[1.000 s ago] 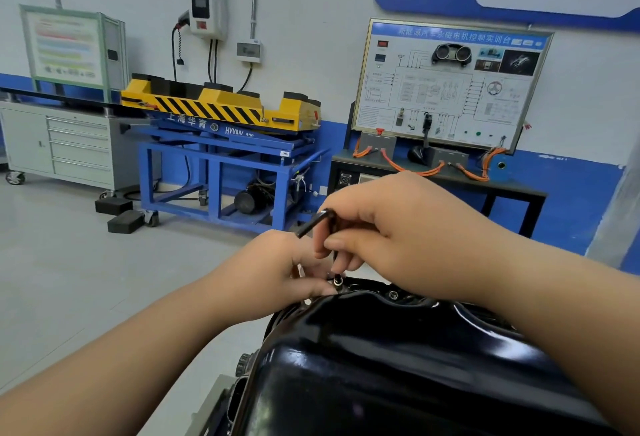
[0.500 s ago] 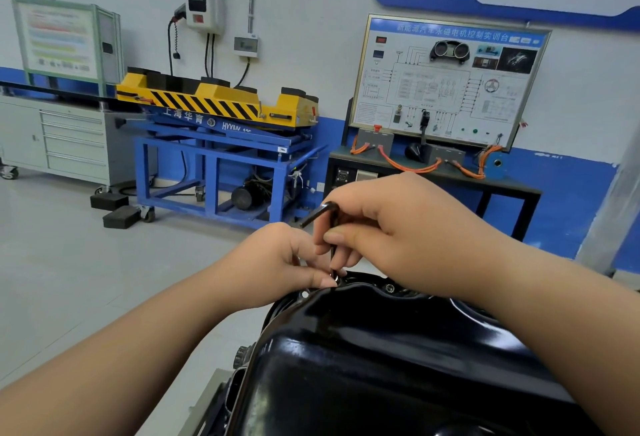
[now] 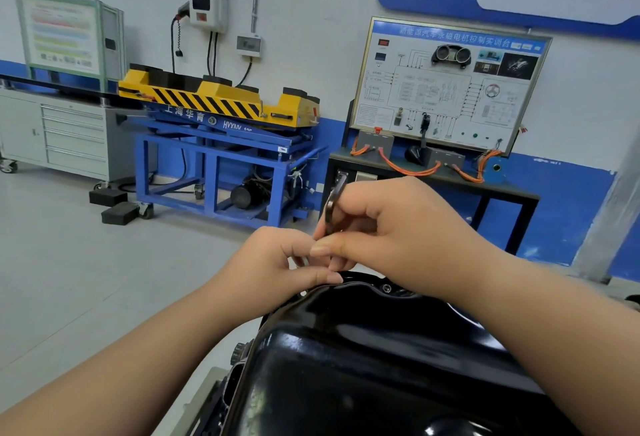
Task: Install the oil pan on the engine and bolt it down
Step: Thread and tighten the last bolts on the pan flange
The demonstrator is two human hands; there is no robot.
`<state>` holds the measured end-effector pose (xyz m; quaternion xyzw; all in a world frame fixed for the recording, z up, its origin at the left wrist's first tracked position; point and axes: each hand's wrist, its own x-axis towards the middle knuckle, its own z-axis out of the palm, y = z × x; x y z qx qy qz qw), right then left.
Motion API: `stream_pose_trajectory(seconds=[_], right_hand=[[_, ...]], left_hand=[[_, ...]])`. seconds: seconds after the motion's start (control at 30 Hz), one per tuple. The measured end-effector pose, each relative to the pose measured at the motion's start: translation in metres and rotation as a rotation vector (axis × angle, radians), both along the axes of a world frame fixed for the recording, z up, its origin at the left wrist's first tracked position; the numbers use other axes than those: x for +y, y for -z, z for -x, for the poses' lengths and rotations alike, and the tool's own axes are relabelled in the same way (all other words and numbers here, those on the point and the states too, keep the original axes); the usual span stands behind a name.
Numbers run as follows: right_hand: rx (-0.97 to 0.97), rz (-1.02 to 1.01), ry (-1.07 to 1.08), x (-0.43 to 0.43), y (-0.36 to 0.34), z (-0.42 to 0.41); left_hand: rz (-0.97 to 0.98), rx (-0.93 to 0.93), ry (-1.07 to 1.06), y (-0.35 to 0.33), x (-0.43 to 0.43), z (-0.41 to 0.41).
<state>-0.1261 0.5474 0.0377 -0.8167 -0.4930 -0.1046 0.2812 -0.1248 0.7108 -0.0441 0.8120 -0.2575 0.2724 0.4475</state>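
At frame centre, oil pan [image 3: 363, 366] rim: right hand [image 3: 398, 238] pinches hex key [image 3: 332, 203], handle swung from left-pointing to upright; bolt likely threading in. Left hand [image 3: 277, 262] curled beside; grip unclear.

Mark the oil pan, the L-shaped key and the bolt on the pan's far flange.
oil pan [image 3: 346, 366]: head view, on its glossy black top face.
L-shaped key [image 3: 329, 208]: head view, on its dark bend.
bolt [image 3: 387, 288]: head view, on the bolt's head.
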Motion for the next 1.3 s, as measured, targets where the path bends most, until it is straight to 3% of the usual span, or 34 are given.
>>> stream_pose_trajectory(seconds=[0.27,0.6,1.07,1.3], right_hand=[[0.066,0.101,-0.013,-0.002,-0.001,-0.002],[0.106,-0.033,0.000,-0.002,0.005,-0.010],[0.106,0.022,-0.033,-0.002,0.003,-0.005],[0.078,-0.017,-0.019,0.000,0.004,-0.007]], left_hand=[[-0.069,-0.064,0.023,0.001,0.000,0.000],[0.054,0.085,0.020,0.005,0.002,0.001],[-0.016,-0.016,0.012,0.007,0.001,-0.004],[0.131,0.049,0.091,0.009,0.000,-0.001]])
